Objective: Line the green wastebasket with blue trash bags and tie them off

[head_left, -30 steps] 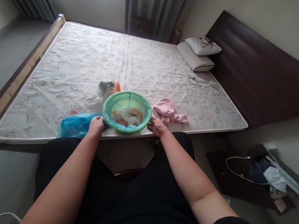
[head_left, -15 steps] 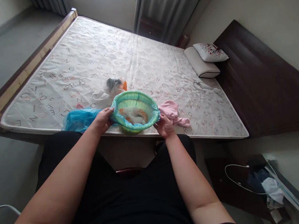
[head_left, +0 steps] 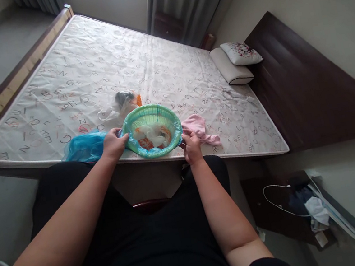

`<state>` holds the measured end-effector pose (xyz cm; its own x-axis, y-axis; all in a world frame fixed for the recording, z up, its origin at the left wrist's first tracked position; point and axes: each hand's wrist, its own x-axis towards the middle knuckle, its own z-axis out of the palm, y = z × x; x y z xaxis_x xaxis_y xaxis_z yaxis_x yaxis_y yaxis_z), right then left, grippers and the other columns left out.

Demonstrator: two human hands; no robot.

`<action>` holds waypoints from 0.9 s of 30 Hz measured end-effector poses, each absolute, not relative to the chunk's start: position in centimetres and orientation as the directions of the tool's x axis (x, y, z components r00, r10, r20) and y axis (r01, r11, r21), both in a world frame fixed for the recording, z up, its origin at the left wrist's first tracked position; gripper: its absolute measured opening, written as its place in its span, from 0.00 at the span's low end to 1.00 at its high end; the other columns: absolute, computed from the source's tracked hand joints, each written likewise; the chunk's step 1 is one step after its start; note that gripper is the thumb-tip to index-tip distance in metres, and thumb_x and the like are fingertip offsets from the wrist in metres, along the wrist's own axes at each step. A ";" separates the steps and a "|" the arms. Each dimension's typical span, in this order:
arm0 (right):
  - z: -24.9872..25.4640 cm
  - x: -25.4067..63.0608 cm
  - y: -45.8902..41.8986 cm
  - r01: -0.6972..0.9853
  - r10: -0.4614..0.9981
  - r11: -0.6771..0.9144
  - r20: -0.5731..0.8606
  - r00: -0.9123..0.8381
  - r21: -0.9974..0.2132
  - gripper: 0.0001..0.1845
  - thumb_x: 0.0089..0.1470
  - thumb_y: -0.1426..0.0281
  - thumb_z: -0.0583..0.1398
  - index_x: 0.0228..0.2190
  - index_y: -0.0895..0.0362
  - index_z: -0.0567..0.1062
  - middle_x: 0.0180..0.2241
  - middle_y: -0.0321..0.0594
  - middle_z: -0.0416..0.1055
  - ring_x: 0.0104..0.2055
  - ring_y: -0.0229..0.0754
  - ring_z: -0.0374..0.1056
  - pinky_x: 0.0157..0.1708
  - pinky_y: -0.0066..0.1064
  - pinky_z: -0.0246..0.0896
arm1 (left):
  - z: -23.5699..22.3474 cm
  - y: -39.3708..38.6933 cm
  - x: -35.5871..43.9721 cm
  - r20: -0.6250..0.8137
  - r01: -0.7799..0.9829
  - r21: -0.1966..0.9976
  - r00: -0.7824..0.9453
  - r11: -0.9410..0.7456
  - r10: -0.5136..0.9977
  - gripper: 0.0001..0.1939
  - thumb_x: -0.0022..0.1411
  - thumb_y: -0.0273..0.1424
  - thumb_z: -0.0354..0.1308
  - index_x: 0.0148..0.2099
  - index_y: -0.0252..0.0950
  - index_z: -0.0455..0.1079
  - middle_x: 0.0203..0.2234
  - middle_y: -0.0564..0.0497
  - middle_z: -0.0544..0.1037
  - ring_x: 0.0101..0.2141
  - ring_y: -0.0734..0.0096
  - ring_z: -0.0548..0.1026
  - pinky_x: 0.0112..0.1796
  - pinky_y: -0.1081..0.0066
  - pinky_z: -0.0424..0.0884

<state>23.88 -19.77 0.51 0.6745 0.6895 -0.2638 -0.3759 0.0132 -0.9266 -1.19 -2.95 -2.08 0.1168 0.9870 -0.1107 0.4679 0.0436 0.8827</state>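
Note:
A round green plastic basket (head_left: 134, 121) sits at the near edge of a mattress (head_left: 91, 70) printed with letters. Inside it lie clear plastic bags and something orange (head_left: 147, 143). My left hand (head_left: 113, 143) is closed on the basket's left rim, where a blue plastic bag (head_left: 82, 147) also lies. My right hand (head_left: 191, 142) is closed on the basket's right rim. A pink cloth (head_left: 198, 127) lies just right of the basket, next to my right hand.
A clear bag with dark and orange contents (head_left: 124, 102) lies behind the basket. Two pillows (head_left: 235, 63) rest at the mattress's right end by a dark headboard (head_left: 306, 82). A low dark table with cables and clutter (head_left: 297, 208) stands on the floor at right.
Both hands have closed onto the basket's rim. The basket tipped up toward me half a second ago and now sits flatter again. The view shifted slightly.

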 end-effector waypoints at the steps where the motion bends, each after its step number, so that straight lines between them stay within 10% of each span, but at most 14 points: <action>1: 0.5 24.0 -19.7 -0.436 0.688 -0.007 -0.321 0.651 -0.900 0.16 0.49 0.69 0.66 0.41 0.52 0.71 0.29 0.29 0.73 0.29 0.35 0.70 0.28 0.26 0.69 | -2.0 -3.1 -1.1 -0.086 0.500 0.866 0.116 0.016 0.990 0.15 0.54 0.35 0.68 0.44 0.36 0.76 0.39 0.45 0.81 0.42 0.57 0.79 0.47 0.67 0.73; 9: 1.1 25.9 -20.7 -0.640 0.602 -0.220 -0.619 0.505 -0.736 0.08 0.54 0.75 0.64 0.31 0.53 0.68 0.20 0.27 0.69 0.23 0.34 0.68 0.26 0.26 0.70 | -1.9 -3.9 -1.0 0.026 0.583 0.798 0.218 -0.152 0.976 0.14 0.60 0.35 0.66 0.47 0.36 0.77 0.40 0.43 0.82 0.44 0.53 0.79 0.49 0.65 0.71; 14: 2.0 27.4 -21.8 -0.587 0.604 -0.326 -0.641 0.474 -0.741 0.09 0.55 0.77 0.66 0.34 0.54 0.72 0.26 0.31 0.74 0.28 0.36 0.74 0.28 0.28 0.73 | -2.3 -3.4 -1.1 -0.013 0.579 0.809 0.194 -0.103 0.981 0.17 0.59 0.37 0.67 0.49 0.35 0.78 0.41 0.43 0.83 0.44 0.54 0.80 0.49 0.65 0.72; 21: 2.5 28.1 -21.7 -0.621 0.683 -0.090 -0.502 0.530 -0.779 0.11 0.54 0.75 0.68 0.32 0.52 0.71 0.29 0.28 0.74 0.26 0.31 0.70 0.25 0.23 0.68 | -2.8 -3.2 -0.8 -0.116 0.449 0.893 0.188 0.019 0.975 0.23 0.57 0.40 0.70 0.50 0.32 0.77 0.38 0.44 0.83 0.40 0.59 0.80 0.43 0.68 0.73; 27: 1.3 27.9 -21.4 -0.482 0.507 -0.269 -0.548 0.666 -0.834 0.11 0.51 0.74 0.71 0.31 0.53 0.73 0.25 0.28 0.72 0.22 0.31 0.67 0.21 0.23 0.65 | -2.8 -3.2 -0.8 -0.158 0.399 0.914 0.189 0.071 0.969 0.23 0.56 0.39 0.70 0.51 0.32 0.76 0.40 0.44 0.83 0.39 0.60 0.79 0.43 0.68 0.73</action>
<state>27.87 -21.41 1.31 0.6655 0.5069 -0.5478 -0.4818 -0.2687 -0.8340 -0.75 -3.16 -2.85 0.1887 0.9693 -0.1577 0.3993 0.0710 0.9141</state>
